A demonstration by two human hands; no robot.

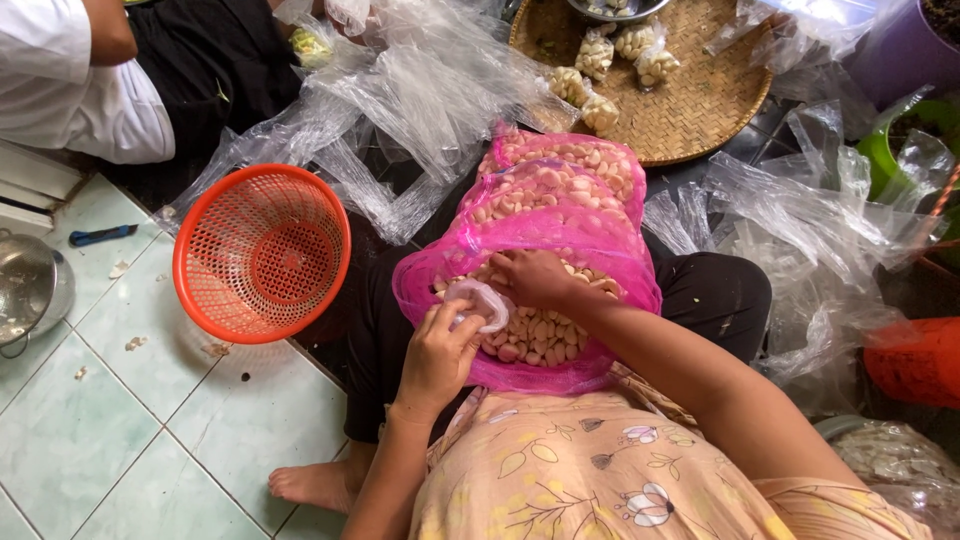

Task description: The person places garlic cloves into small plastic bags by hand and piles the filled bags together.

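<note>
Head cam view, looking straight down at someone sitting on the floor with a big pink mesh sack (560, 215) of peeled garlic cloves (535, 335) lying across their lap. The sack's mouth is pulled open toward them, so the cloves show in the opening.

The left hand (440, 355) is at the near edge of that opening, fingers curled around a small clear plastic bag (485, 300), thumb and fingertips pinching it so it's closed on the plastic. The bag sits right on top of the cloves. The right hand (530, 275) is down inside the sack mouth, palm down on the garlic, fingers bent into the pile. Can't tell whether it actually has any cloves gripped or is just resting there, since the fingertips are buried.

Just left of the lap there's an orange plastic basket (262, 252) tipped on its side on the pale green floor tiles (120, 420), open side facing up at the camera. Further left, a steel bowl (28, 290) at the frame edge and a blue-handled cutter (102, 235) on the tiles.

Up top, a round woven tray (690, 110) holds a few small filled bags of garlic (598, 55). Loose clear plastic sheets (400, 100) are scattered between the tray and the sack. Another person in a white sleeve (70, 80) sits at the upper left
</note>
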